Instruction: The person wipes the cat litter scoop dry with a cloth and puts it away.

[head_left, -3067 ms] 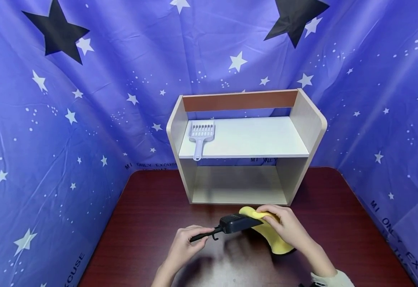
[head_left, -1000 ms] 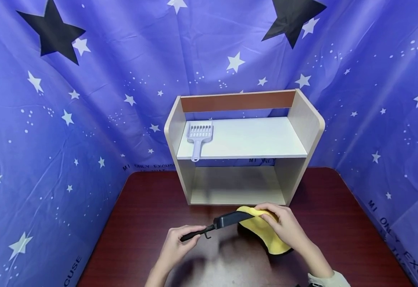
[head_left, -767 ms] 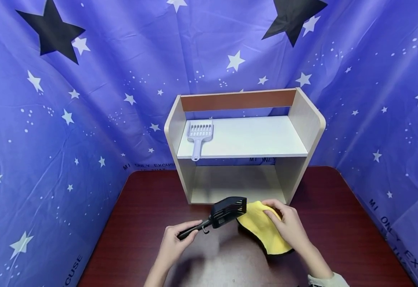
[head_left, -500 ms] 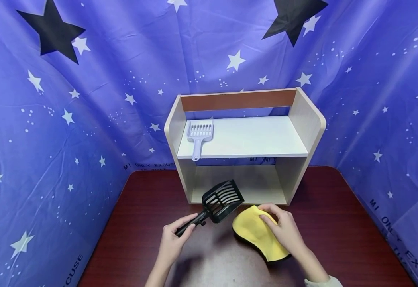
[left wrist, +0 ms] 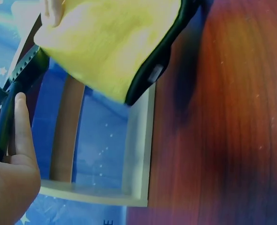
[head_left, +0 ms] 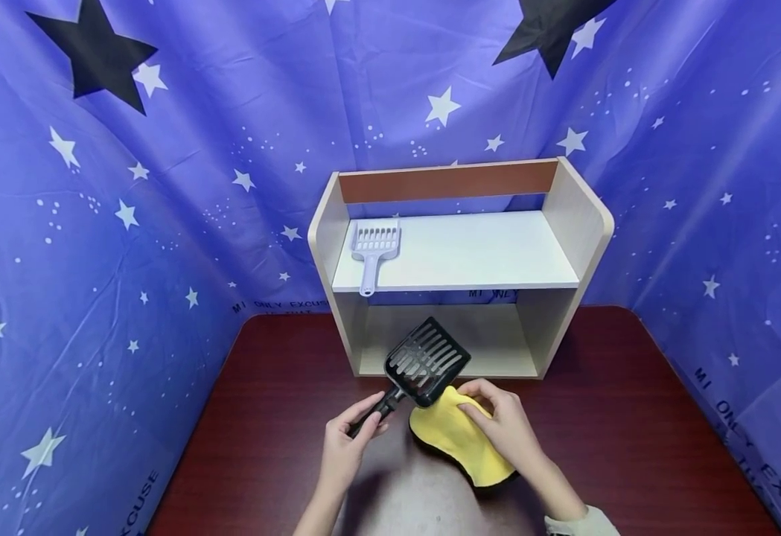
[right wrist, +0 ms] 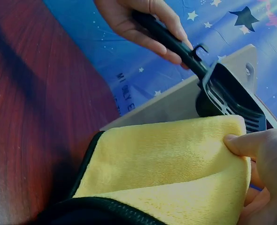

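My left hand (head_left: 346, 447) grips the handle of a black slotted litter scoop (head_left: 428, 360), its slotted head raised in front of the shelf's lower opening. Below and right of the scoop, my right hand (head_left: 507, 426) pinches a yellow cloth (head_left: 453, 435) with a dark edge. In the right wrist view, thumb and fingers hold the cloth's corner (right wrist: 176, 154) close beside the scoop head (right wrist: 230, 96); whether they touch I cannot tell. The cloth hangs over the table. A small hook sticks out near the scoop's neck.
A two-level shelf unit (head_left: 591, 246) stands at the back of the dark red table (head_left: 263, 447). On its upper board, at the left, lies a pale lilac slotted scoop (head_left: 374, 249). Blue star-patterned curtain (head_left: 229, 112) surrounds the table on three sides.
The scoop came away from under the cloth and turned so its slotted face shows, its head lifted toward the shelf. My right hand and the cloth moved left, close to it again.
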Demonstrator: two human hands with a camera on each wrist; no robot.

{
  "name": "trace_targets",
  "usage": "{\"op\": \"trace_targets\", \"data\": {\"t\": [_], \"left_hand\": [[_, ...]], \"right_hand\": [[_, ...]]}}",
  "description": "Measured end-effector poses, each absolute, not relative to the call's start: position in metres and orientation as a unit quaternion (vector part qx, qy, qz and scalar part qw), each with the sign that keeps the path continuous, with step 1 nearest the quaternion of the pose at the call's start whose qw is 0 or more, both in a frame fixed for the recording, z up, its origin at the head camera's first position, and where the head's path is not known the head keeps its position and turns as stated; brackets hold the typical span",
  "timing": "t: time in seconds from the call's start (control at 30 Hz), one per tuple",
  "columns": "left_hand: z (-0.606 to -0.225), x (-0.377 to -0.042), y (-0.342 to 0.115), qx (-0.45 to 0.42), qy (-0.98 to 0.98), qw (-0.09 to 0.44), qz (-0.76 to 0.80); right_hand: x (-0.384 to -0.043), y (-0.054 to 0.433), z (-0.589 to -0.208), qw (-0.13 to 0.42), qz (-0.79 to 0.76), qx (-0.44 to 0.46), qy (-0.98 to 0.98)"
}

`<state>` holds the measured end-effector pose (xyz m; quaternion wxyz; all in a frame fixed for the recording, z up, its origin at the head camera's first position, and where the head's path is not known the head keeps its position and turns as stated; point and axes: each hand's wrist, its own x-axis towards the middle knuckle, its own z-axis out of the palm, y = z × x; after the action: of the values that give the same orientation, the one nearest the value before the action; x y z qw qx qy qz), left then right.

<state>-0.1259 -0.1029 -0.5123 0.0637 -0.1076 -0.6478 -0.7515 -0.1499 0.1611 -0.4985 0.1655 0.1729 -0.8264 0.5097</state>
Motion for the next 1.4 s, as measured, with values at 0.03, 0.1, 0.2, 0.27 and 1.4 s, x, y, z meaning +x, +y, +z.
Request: {"op": "trace_targets", "data": {"t": [0.03,0.1,0.2,0.27,1.4], "left_hand": [[-0.513,-0.126,-0.102,-0.105,-0.649,0.058,-0.751],[-0.514,-0.125,-0.101,-0.101,-0.651,0.045,-0.751],[-0.517,-0.123,-0.100,-0.095,-0.655,0.021,-0.750],[-0.518,-0.122,-0.099,-0.093,-0.656,0.002,-0.749],[-0.523,-0.114,-0.114,-0.167,-0.675,-0.055,-0.716]], "right_hand": [[-0.150,0.160,-0.498,0.166,0.515,0.170,-0.823],[-0.149,0.157,-0.498,0.166,0.527,0.162,-0.818],[-0.148,0.154,-0.497,0.167,0.539,0.148,-0.812],[-0.147,0.152,-0.497,0.177,0.540,0.140,-0.811],[-0.141,0.157,-0.459,0.276,0.534,0.053,-0.798]]}}
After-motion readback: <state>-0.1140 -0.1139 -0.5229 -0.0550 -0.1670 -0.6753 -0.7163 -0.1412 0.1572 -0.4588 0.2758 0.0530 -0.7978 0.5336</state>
